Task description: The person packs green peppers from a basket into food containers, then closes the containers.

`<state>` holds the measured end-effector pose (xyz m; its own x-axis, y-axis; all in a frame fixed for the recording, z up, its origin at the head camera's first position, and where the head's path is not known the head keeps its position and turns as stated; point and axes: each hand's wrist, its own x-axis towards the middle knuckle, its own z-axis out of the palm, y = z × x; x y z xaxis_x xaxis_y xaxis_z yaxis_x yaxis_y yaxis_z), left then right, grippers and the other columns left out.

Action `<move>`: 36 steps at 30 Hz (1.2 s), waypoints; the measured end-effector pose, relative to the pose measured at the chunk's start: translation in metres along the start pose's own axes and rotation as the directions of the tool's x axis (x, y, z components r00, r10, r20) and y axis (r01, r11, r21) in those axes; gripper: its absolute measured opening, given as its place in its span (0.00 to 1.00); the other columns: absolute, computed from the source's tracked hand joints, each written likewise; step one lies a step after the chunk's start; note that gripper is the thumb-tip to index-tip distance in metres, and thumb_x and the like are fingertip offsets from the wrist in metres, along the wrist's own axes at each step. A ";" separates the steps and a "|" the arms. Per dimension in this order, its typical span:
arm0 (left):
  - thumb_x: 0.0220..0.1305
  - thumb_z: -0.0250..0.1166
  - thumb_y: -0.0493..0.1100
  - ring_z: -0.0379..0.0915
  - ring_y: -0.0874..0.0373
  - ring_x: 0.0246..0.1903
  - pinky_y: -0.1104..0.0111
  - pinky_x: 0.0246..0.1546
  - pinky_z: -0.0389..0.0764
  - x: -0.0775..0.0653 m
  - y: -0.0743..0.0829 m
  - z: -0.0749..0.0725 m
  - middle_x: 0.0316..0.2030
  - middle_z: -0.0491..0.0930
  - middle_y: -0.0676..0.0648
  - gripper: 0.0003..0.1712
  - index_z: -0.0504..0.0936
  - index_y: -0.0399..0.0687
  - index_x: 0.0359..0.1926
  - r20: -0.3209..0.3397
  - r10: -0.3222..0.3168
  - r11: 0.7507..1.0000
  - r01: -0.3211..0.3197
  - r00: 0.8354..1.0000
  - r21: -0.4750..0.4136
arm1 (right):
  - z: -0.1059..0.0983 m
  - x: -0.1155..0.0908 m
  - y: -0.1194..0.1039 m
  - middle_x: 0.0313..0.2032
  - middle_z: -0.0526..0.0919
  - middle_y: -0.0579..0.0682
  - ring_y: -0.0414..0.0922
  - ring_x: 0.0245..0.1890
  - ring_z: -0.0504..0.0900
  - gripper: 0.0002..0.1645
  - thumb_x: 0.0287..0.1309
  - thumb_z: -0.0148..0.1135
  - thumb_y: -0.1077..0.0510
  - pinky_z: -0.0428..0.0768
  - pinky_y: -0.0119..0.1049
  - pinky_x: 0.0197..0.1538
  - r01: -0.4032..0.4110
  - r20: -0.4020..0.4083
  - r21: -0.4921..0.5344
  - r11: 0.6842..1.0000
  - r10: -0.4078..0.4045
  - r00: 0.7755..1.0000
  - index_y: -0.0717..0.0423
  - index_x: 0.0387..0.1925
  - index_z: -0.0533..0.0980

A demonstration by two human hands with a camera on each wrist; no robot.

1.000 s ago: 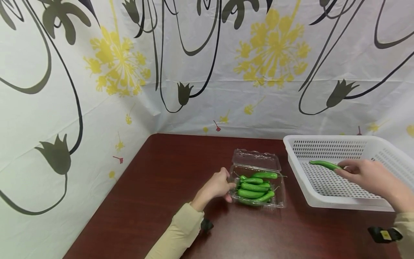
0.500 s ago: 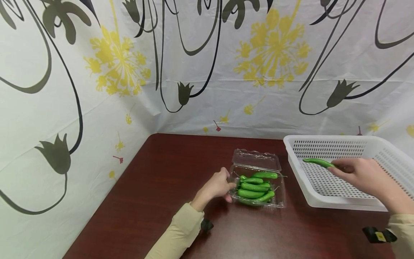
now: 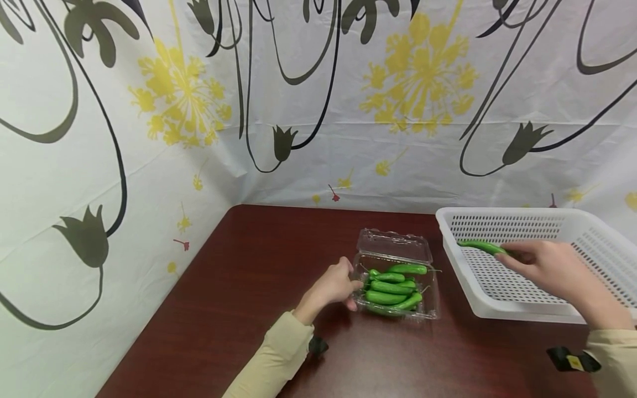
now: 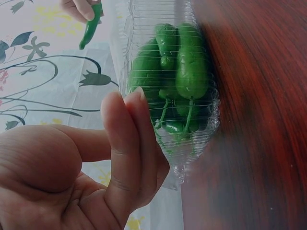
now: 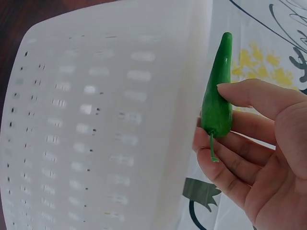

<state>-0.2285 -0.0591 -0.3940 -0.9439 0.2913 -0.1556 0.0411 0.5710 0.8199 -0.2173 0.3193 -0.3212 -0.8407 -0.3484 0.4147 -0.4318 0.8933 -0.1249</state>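
My right hand [image 3: 552, 271] pinches a green chili pepper [image 3: 480, 246] between thumb and fingers, over the white basket [image 3: 478, 301]. In the right wrist view the pepper [image 5: 219, 91] tapers upward, its short stem hanging near the fingers. At the left side of a clear plastic container [image 3: 430, 307], my left hand [image 3: 330, 284] holds the edge, its thumb over the rim. Several green chili peppers [image 3: 388, 288] lie inside that container, whose lid [image 3: 395, 246] is folded back. The left wrist view shows curled fingers by the ribbed wall, but the contact is partly hidden.
The perforated basket stands on the right of the dark red-brown table [image 3: 269, 260], close to the container. A patterned curtain [image 3: 318, 110] hangs behind the table and along its left side.
My right hand has moved left over the basket with the chili pepper in its grip. The left hand and the plastic container have stayed in place.
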 end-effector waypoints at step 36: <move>0.60 0.61 0.39 0.76 0.57 0.10 0.72 0.36 0.77 0.000 0.001 0.000 0.18 0.76 0.44 0.19 0.64 0.35 0.46 0.001 -0.014 1.000 0.014 1.000 0.009 | 0.004 0.014 -0.037 0.18 0.76 0.35 0.28 0.19 0.73 0.12 0.47 0.69 0.52 0.66 0.32 0.20 -0.005 -0.085 0.129 0.992 0.016 0.996 0.50 0.35 0.81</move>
<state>-0.2287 -0.0588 -0.3928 -0.9440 0.2843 -0.1673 0.0312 0.5817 0.8128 -0.2145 0.2797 -0.3139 -0.8168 -0.3082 0.4878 -0.4659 0.8510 -0.2424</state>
